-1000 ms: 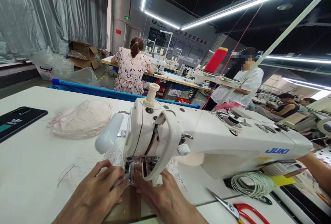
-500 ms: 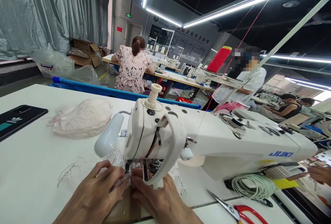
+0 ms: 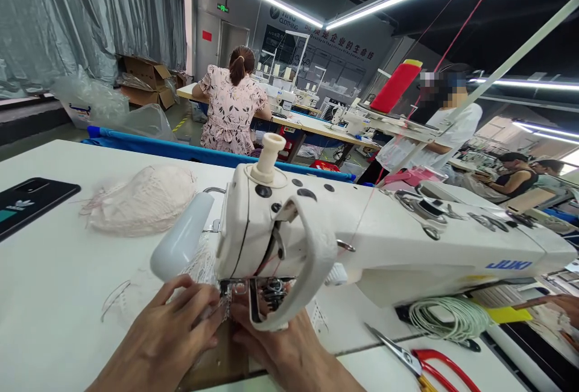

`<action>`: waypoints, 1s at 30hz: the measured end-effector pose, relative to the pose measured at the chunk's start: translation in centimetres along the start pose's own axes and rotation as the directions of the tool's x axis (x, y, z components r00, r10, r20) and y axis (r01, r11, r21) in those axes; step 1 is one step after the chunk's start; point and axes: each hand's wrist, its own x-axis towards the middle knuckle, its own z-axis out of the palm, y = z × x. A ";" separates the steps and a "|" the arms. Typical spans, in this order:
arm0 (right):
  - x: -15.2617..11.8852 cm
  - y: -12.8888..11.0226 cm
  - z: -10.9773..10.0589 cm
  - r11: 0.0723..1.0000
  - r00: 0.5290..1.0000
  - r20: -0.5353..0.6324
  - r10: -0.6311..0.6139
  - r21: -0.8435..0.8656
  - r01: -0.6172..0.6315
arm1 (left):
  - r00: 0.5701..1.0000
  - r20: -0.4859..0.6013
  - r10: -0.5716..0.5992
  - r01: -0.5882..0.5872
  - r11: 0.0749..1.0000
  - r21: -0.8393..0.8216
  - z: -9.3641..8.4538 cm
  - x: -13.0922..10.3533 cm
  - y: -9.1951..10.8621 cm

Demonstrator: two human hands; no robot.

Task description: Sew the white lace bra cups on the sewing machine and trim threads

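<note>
Lace (image 3: 202, 264) at curled, palm-down left hand (image 3: 169, 328)

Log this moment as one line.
left hand: touching white openwork lace; right hand: partly hidden behind white curved sewing-machine guard; red-handled metal scissors: on white tabletop

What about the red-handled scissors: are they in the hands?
No, the scissors lie on the white tabletop, apart from the left hand and the right hand.
</note>
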 end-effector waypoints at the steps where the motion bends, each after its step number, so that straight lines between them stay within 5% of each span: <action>1: 0.0 -0.1 0.0 1.000 1.000 -0.001 0.001 0.002 -0.001 | 1.000 -0.004 0.001 -0.001 1.000 -0.011 -0.2 0.1 0.0; 6: 0.2 -0.3 0.0 1.000 0.997 -0.075 -0.004 0.007 0.005 | 0.998 -0.068 0.017 -0.025 0.991 -0.129 -1.1 0.8 0.4; 15: 0.0 -0.3 0.4 1.000 0.982 -0.189 -0.011 0.013 0.013 | 0.988 -0.142 0.060 -0.066 0.997 -0.036 -0.6 0.4 1.0; 30: -0.2 0.0 0.0 0.997 0.999 0.008 -0.043 -0.065 0.044 | 0.992 -0.107 0.070 -0.071 0.997 -0.009 -0.8 -0.1 1.5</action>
